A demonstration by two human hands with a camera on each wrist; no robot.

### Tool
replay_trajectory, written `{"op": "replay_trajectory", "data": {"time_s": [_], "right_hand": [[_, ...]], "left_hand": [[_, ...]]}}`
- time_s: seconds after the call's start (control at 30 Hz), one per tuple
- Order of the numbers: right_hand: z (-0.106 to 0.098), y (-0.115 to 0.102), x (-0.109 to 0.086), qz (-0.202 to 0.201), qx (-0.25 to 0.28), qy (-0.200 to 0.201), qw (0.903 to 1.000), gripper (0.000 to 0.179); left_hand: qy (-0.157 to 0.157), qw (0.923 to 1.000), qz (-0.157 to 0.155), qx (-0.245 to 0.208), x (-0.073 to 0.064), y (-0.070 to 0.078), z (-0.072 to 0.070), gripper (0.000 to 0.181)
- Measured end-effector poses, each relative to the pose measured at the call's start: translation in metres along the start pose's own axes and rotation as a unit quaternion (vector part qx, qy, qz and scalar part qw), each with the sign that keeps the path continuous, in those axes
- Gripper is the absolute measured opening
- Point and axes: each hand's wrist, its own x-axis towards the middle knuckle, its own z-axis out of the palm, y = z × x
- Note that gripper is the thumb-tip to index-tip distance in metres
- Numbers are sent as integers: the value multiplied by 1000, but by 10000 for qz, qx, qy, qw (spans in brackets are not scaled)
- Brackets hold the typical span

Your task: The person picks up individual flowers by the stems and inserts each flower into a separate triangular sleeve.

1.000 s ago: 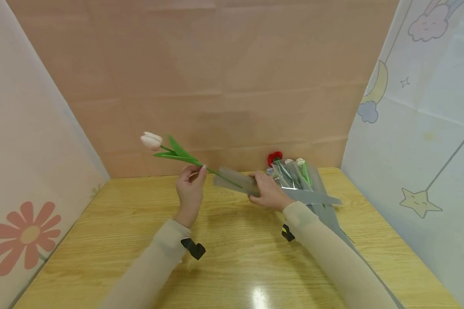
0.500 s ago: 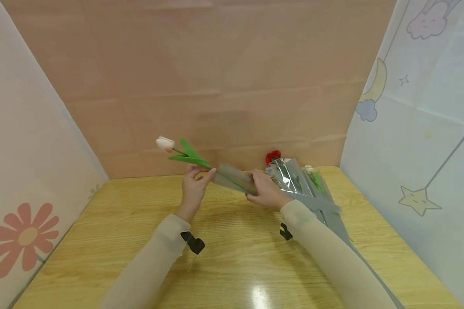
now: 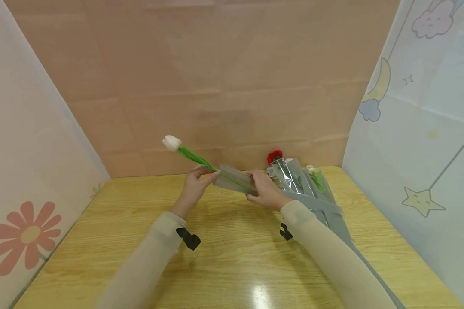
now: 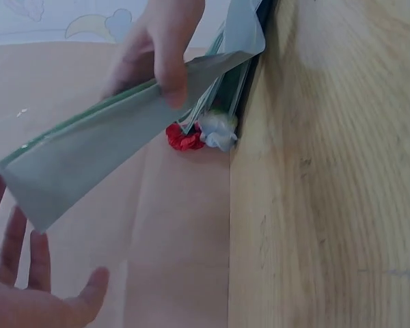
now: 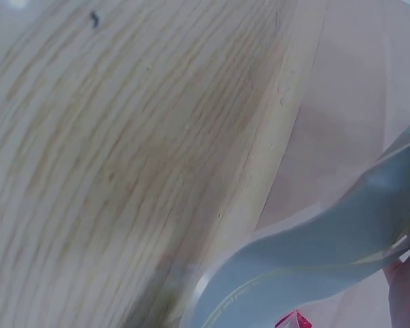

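Note:
My left hand (image 3: 195, 186) pinches the green stem of a white tulip (image 3: 172, 143) at the mouth of a grey translucent flower sleeve (image 3: 230, 178). The tulip's head points up and left, and its lower stem shows inside the sleeve. My right hand (image 3: 267, 189) grips the sleeve farther down; in the left wrist view its thumb (image 4: 171, 78) lies along the wrapper. That view shows the left hand's lower fingers (image 4: 39, 263) spread below the sleeve's mouth, with the pinch out of frame. In the right wrist view, a grey wrapper (image 5: 294, 256) with a printed line curves past the hand.
Wrapped flowers lie at the right back of the wooden table (image 3: 224, 257): a red flower (image 3: 274, 156), a white tulip (image 3: 311, 169) and clear sleeves (image 3: 290, 176). A long grey wrapper (image 3: 338, 227) runs toward the front right. A pinkish-brown backdrop (image 3: 232, 86) stands behind.
The left hand has moved right with the tulip, bringing its stem deeper into the sleeve. The tulip has turned, so its leaves look narrower. The right hand has stayed nearly in place.

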Motion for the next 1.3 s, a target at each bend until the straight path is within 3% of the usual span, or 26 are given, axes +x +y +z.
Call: {"op": "replay_trajectory", "data": {"time_s": [0.17,0.5,0.73,0.93,1.3], "right_hand": [[0,1,-1,-54,53,48,10000,64],[2,-3,1,-153,41,55,9999,64],[4,-9,4,-167,83,-2,9998,65],[8,-9,5,-158,-8,74,9998,63],[11,-4,3,175,557,293,9979,58]], "left_hand": [[-504,9982,-333,44,4,1,-9,30],[-673,9972,-304,-61,6,-4,-15,26],[-896,9930,-349,679,4,-7,-12,28],[-1116,9885,-310,970,5,-4,-10,27],[-1582,9665,-103,2020,4,17,-25,22]]}}
